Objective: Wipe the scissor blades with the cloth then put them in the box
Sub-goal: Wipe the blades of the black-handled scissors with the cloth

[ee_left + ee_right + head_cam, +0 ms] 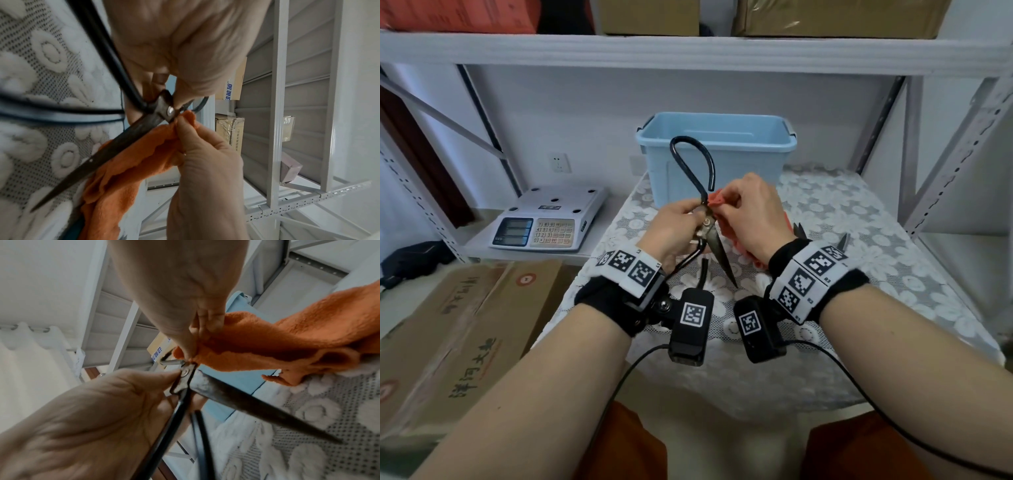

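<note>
Dark old scissors (710,236) with black loop handles hang above the table, point toward me. My left hand (690,212) pinches them at the pivot (170,112). The long blade (98,155) (257,405) slants down. My right hand (724,205) pinches an orange cloth (717,198) against the metal just past the pivot; the cloth (133,165) (287,340) trails down beside the blade. In the wrist views my left hand (166,91) and right hand (195,344) nearly touch. The light blue plastic box (756,150) stands open behind the hands.
Tips of other scissors (799,230) (842,241) lie on the lace-covered table (876,240) to the right of my right wrist. A white weighing scale (551,222) sits on the low shelf at left. Cardboard cartons (448,342) lie lower left. Metal shelf posts (945,164) flank the table.
</note>
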